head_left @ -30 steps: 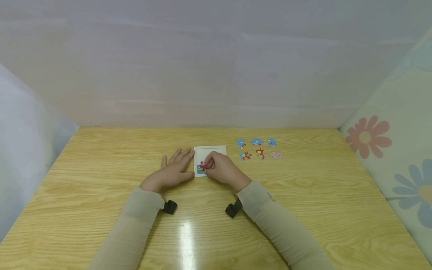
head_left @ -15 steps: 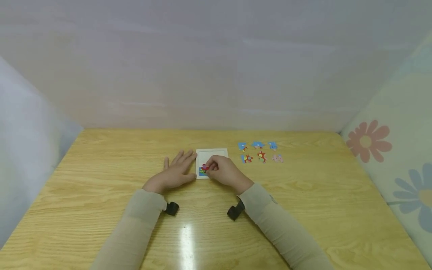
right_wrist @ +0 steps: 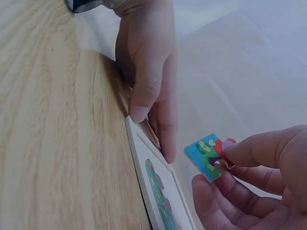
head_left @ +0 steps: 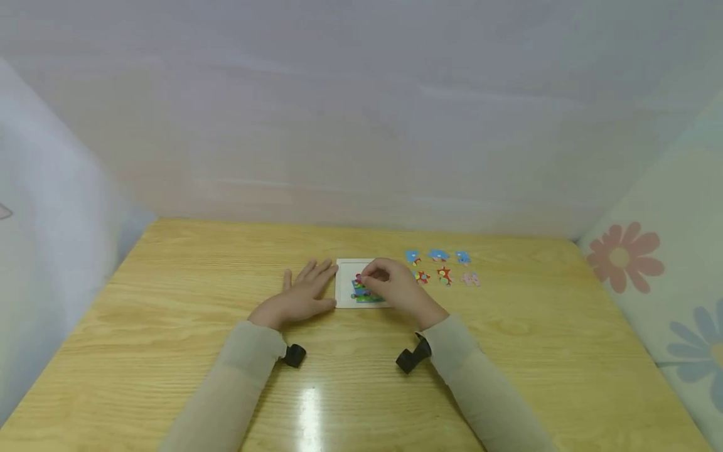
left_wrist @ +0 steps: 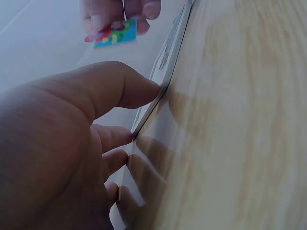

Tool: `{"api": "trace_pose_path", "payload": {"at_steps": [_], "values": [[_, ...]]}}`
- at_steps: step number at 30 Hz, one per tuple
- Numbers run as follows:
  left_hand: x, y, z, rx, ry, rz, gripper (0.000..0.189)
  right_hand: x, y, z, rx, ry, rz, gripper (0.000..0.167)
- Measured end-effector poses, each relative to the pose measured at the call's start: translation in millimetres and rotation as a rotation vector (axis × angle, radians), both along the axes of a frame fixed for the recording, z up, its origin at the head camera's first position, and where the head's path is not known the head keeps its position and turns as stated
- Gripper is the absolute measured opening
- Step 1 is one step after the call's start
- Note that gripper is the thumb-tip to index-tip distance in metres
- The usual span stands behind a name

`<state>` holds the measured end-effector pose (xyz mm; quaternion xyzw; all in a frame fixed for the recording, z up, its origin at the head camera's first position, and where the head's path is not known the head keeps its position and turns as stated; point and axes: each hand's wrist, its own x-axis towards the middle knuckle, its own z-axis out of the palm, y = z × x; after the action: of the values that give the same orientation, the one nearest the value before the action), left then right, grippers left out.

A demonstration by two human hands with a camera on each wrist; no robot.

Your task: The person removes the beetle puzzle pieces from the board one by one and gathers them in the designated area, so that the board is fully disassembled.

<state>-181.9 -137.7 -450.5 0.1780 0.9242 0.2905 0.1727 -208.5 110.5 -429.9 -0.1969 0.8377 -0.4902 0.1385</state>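
Note:
A white square puzzle tray (head_left: 346,269) lies on the wooden table, with joined puzzle pieces (right_wrist: 163,201) along its near side. My right hand (head_left: 400,285) pinches a blue, green and red puzzle piece (right_wrist: 205,152) between thumb and fingers, raised above the tray in both wrist views. In the head view this piece overlaps the ones lying in the tray. My left hand (head_left: 299,299) lies spread at the tray's left side. Its thumb (left_wrist: 139,92) and fingertips touch the tray's edge.
Several loose puzzle pieces (head_left: 445,275) lie in two rows to the right of the tray. A pale wall (head_left: 361,138) stands behind the table, and a flower-printed panel (head_left: 627,301) at the right. Each wrist carries a black camera (head_left: 295,355).
My right hand has lifted the puzzle piece from low over the tray's near left corner and drawn it to the right. My left hand stays at the tray's edge. The head view has shifted slightly.

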Motion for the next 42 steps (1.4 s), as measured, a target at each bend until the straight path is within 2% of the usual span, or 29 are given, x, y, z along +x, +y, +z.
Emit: {"api": "trace_pose_path", "payload": {"at_steps": [4,10,12,19,29,37,42], "values": [[-0.8,-0.3,0.1,-0.003,0.005,-0.001,0.078,1.8,11.2,1.1,-0.093,-0.061,-0.025,0.012],[-2.9,-3.5,-1.0,0.005,0.013,-0.003,0.079,5.7,32.3,-4.1,-0.117,-0.028,-0.078,0.011],[-3.6,-4.3,-1.1,0.005,0.012,-0.003,0.079,7.2,40.4,-4.4,-0.128,-0.048,-0.090,0.011],[-4.5,-5.8,3.4,-0.010,0.024,-0.010,0.079,3.6,69.2,-6.2,-0.108,-0.082,-0.144,0.014],[-2.8,-5.3,5.2,0.000,0.027,-0.008,0.079,-6.6,96.4,-2.4,-0.027,-0.047,-0.093,0.015],[-1.5,-5.1,5.4,0.010,0.017,-0.007,0.078,-12.9,109.6,-9.8,0.027,-0.109,-0.113,0.013],[-1.4,-5.7,5.9,0.011,0.016,-0.010,0.079,-15.5,112.0,-13.5,0.014,-0.131,-0.116,0.012]]}}
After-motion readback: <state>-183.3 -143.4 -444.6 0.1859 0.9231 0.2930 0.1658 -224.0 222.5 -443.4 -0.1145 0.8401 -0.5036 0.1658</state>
